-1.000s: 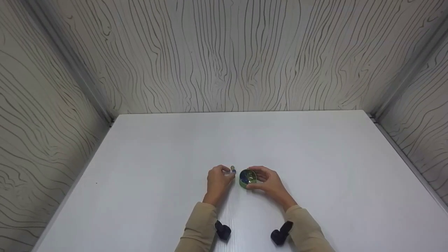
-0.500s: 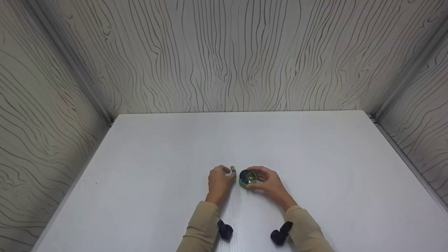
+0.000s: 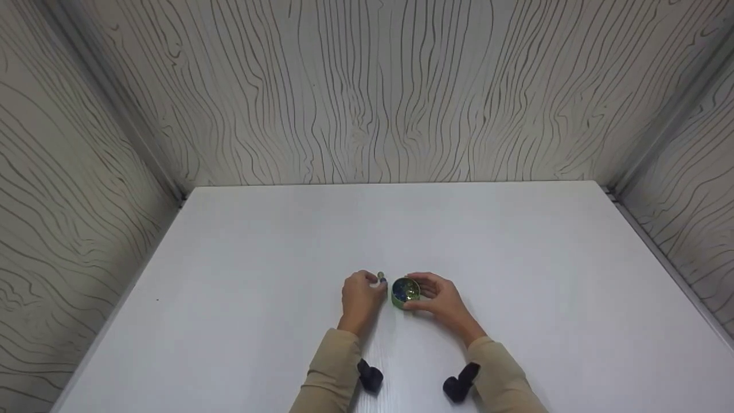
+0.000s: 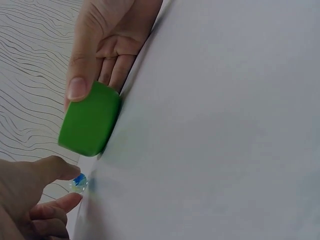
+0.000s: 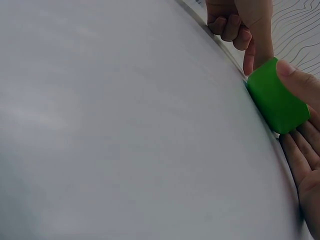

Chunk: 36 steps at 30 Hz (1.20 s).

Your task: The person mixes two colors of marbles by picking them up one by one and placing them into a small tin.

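My right hand (image 3: 446, 301) holds a small green bowl (image 3: 395, 302) upright on the table, its thumb on the near side and its fingers around the far side. Inside the bowl lie shiny blue and yellowish pieces that look like glass marbles. Just left of the bowl, my left hand (image 3: 360, 299) pinches a clear glass marble (image 4: 78, 183) with a blue swirl between thumb and finger, low over the table. In the left wrist view the marble is apart from the green bowl wall (image 4: 91, 122). The right wrist view does not show the marble.
The white tabletop (image 3: 252, 246) spreads around both hands. A wood-grain patterned wall (image 3: 367, 97) stands along its back edge, with similar panels at both sides. Black wrist cameras (image 3: 371, 378) stick out from both sleeves.
My left hand has shifted very slightly right, toward the bowl, its fingers still at the marble. My right hand and the bowl stay in place.
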### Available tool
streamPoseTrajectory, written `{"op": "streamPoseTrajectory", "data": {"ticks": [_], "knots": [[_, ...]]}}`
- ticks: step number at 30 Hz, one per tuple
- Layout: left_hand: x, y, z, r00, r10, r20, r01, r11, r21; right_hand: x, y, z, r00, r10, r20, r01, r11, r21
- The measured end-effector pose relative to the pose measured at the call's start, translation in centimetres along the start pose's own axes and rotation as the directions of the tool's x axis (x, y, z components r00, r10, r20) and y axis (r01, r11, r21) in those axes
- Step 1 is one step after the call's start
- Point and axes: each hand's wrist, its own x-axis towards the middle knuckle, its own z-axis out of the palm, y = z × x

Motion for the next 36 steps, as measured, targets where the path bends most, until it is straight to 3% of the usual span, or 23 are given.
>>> {"op": "streamPoseTrajectory", "data": {"ticks": [9, 16, 36], "knots": [[0.13, 0.10, 0.08, 1.000, -0.021, 0.006, 0.021, 1.000, 0.019, 0.05, 0.04, 0.02, 1.000, 0.008, -0.003, -0.008, 1.000, -0.009], [0.19, -0.03, 0.00, 1.000, 0.008, 0.004, -0.008, 1.000, 0.026, 0.08, 0.01, 0.02, 1.000, 0.009, -0.005, -0.009, 1.000, -0.009], [0.28, 0.05, 0.05, 1.000, 0.001, 0.004, -0.001, 1.000, 0.021, 0.10, 0.11, 0.07, 1.000, -0.008, -0.011, 0.008, 1.000, 0.007]]}}
